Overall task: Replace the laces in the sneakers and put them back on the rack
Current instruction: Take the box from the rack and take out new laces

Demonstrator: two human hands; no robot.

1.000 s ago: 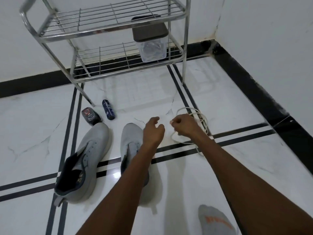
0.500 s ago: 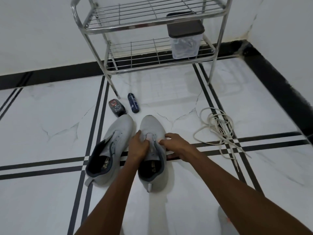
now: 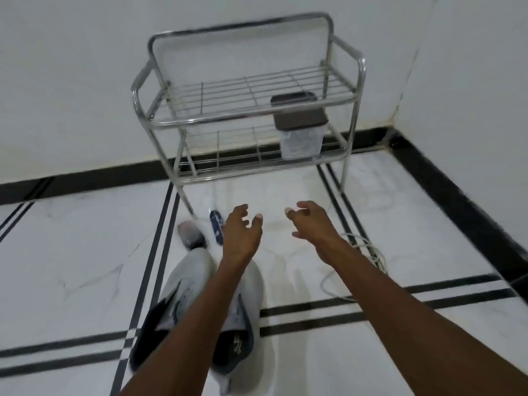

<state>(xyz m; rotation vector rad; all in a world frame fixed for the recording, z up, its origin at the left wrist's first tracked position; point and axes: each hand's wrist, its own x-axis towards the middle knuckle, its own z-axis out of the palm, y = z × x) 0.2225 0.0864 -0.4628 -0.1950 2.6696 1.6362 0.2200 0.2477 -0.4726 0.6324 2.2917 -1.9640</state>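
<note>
Hands off right sneaker (image 3: 251, 304) | left hand (image 3: 241, 232) spread, empty | right hand (image 3: 310, 224) loosely spread, empty

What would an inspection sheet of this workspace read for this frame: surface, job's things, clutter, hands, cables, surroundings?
Surface: white marble-look floor with black double stripes.
Job's things: two grey sneakers side by side on the floor, no laces seen in them; white laces piled loose to their right; metal rack, both shelves without shoes.
Clutter: clear lidded container on the lower shelf; two small items, one blue, one dark, on the floor by the rack's leg; blurred.
Hands: left hand and right hand both open, raised, holding nothing.
Cables: nothing seen.
Surroundings: white walls meeting in a corner, black skirting.
</note>
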